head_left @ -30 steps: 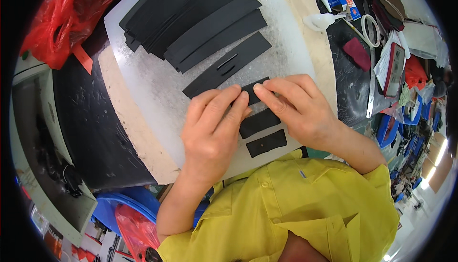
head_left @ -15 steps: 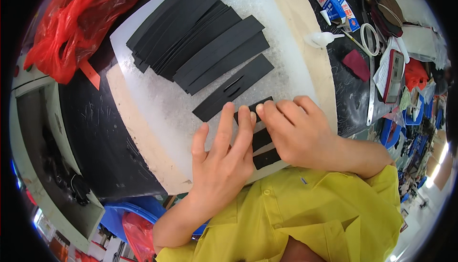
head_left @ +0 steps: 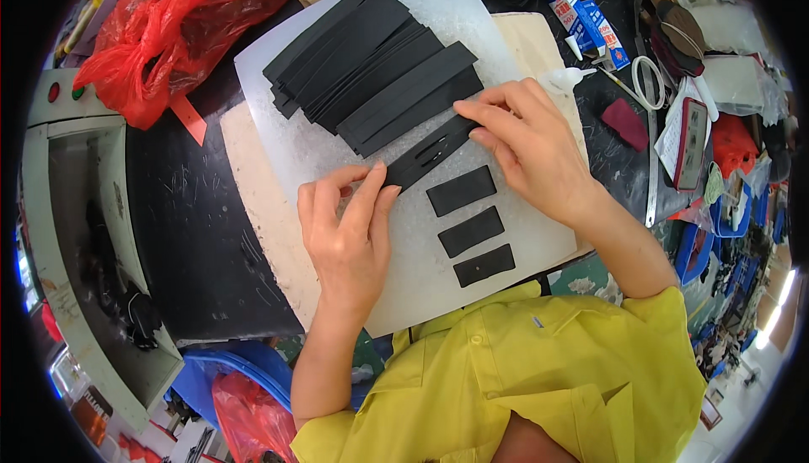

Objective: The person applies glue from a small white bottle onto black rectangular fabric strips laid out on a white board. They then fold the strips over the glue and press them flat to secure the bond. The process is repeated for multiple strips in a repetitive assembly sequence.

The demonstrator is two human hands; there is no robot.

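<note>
A long black strip with two slits [head_left: 411, 162] is pinched at both ends. My left hand [head_left: 347, 225] closes thumb and fingers on its lower left end. My right hand [head_left: 533, 149] grips the upper right end between thumb and index finger. Whether the strip is lifted off the white board [head_left: 404, 265] I cannot tell. Three short black rectangular pieces lie in a column to the right, near my body: the top piece [head_left: 461, 191], the middle piece [head_left: 471, 231] and the bottom piece [head_left: 484, 266]. Beyond my hands, many black strips [head_left: 358, 54] lie fanned in an overlapping pile.
A beige board [head_left: 253, 172] lies beneath the white one. Red plastic bags [head_left: 160, 50] are at the far left. On the right are a white glue bottle [head_left: 563, 80], blue-and-white boxes [head_left: 590, 21], a metal ruler [head_left: 652, 176] and a dark red device [head_left: 692, 143].
Both hands have left the short black piece and moved apart to the slit strip farther away, taking its two ends. The three short pieces are now uncovered. The whole view has shifted slightly.
</note>
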